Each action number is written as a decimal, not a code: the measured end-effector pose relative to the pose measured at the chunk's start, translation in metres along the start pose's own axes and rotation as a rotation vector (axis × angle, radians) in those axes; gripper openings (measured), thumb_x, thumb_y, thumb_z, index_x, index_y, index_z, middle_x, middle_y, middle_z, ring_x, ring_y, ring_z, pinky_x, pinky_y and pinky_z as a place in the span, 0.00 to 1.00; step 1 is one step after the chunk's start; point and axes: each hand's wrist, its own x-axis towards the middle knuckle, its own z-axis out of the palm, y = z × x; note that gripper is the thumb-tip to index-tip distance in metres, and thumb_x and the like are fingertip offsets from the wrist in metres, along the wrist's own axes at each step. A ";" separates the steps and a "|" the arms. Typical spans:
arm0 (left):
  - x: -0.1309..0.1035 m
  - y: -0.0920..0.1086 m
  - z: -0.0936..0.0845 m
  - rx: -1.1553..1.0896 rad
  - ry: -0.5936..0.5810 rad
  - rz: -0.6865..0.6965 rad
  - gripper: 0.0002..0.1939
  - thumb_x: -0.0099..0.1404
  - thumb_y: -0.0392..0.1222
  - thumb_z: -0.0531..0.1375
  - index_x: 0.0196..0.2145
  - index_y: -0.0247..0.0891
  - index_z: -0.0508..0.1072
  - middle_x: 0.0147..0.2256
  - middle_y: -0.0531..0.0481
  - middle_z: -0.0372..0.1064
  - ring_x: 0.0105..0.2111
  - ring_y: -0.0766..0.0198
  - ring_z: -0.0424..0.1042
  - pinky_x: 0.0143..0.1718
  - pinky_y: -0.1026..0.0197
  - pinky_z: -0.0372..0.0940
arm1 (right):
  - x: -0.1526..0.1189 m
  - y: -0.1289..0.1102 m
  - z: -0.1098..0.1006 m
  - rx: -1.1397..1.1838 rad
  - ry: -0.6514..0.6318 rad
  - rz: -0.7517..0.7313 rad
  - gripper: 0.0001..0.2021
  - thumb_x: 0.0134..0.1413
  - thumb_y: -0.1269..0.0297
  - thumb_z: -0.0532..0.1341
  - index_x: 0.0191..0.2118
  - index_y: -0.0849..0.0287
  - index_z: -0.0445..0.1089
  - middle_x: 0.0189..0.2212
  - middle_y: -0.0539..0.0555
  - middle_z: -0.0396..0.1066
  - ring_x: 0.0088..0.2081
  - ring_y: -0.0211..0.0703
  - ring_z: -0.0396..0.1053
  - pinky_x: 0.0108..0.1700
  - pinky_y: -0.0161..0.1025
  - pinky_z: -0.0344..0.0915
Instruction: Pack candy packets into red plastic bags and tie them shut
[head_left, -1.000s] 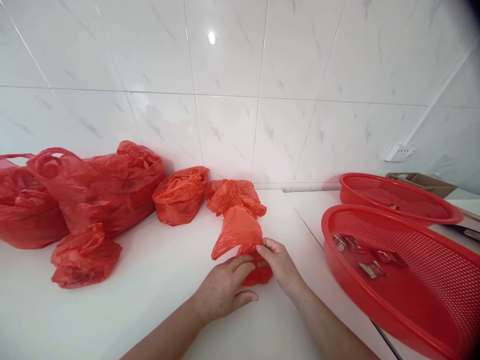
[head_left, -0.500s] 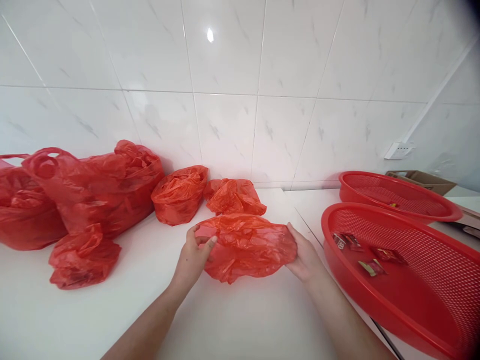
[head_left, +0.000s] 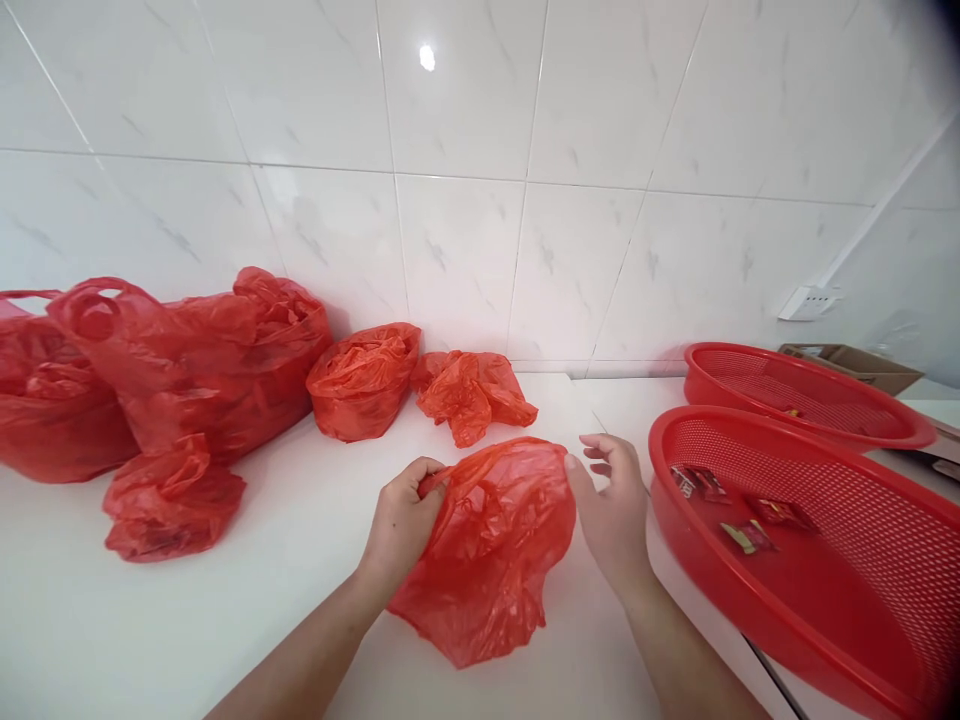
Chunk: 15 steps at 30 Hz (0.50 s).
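A crumpled, thin red plastic bag (head_left: 499,550) hangs spread out over the white table, between my two hands. My left hand (head_left: 409,510) pinches its upper left edge between thumb and fingers. At the bag's upper right edge is my right hand (head_left: 611,500), fingers apart and curved, thumb tip beside the plastic, gripping nothing. Just behind lies another crumpled red bag (head_left: 472,392). To its left stands a rounded, filled red bag (head_left: 365,385).
Large filled red bags (head_left: 217,370) and a small knotted one (head_left: 172,500) are at the left. On the right, a red basket (head_left: 750,590) holds several small packets, with a second basket (head_left: 802,390) and a cardboard box (head_left: 862,368) behind. A tiled wall rises at the back.
The bag between my hands has opened out and hangs lower toward me. My right hand has let go of its right edge and its fingers have spread. My left hand keeps its hold.
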 end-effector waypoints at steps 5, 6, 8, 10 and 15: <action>0.002 -0.002 0.000 -0.219 0.006 -0.140 0.11 0.60 0.49 0.55 0.30 0.39 0.67 0.22 0.56 0.65 0.20 0.68 0.62 0.22 0.67 0.58 | -0.034 -0.021 0.011 -0.245 -0.453 -0.526 0.06 0.56 0.68 0.54 0.35 0.54 0.68 0.29 0.53 0.69 0.33 0.42 0.65 0.36 0.39 0.61; 0.001 -0.001 0.001 -0.272 -0.022 -0.174 0.11 0.59 0.50 0.56 0.30 0.39 0.66 0.21 0.57 0.64 0.19 0.69 0.61 0.20 0.67 0.57 | -0.039 -0.021 0.015 -0.338 -0.549 -0.523 0.07 0.57 0.68 0.53 0.37 0.54 0.69 0.30 0.53 0.69 0.31 0.42 0.65 0.34 0.39 0.60; 0.001 -0.001 0.002 -0.427 -0.071 -0.240 0.12 0.58 0.51 0.58 0.30 0.39 0.65 0.20 0.58 0.63 0.17 0.70 0.61 0.19 0.68 0.57 | -0.043 -0.013 0.023 -0.567 -0.670 -0.441 0.10 0.56 0.66 0.55 0.42 0.55 0.69 0.33 0.56 0.70 0.30 0.43 0.65 0.30 0.39 0.57; 0.004 -0.002 0.002 -0.639 -0.069 -0.286 0.11 0.57 0.49 0.59 0.31 0.39 0.64 0.22 0.57 0.66 0.19 0.70 0.64 0.21 0.67 0.60 | -0.040 0.001 0.025 -0.740 -0.745 -0.321 0.13 0.51 0.66 0.58 0.45 0.56 0.69 0.35 0.57 0.69 0.27 0.43 0.65 0.27 0.38 0.54; 0.014 -0.011 -0.005 -0.913 0.005 -0.345 0.08 0.53 0.41 0.61 0.31 0.37 0.68 0.26 0.56 0.68 0.25 0.68 0.69 0.28 0.65 0.64 | -0.021 0.022 0.010 -0.775 -0.850 -0.213 0.09 0.45 0.74 0.58 0.32 0.56 0.72 0.33 0.54 0.69 0.29 0.39 0.65 0.29 0.36 0.53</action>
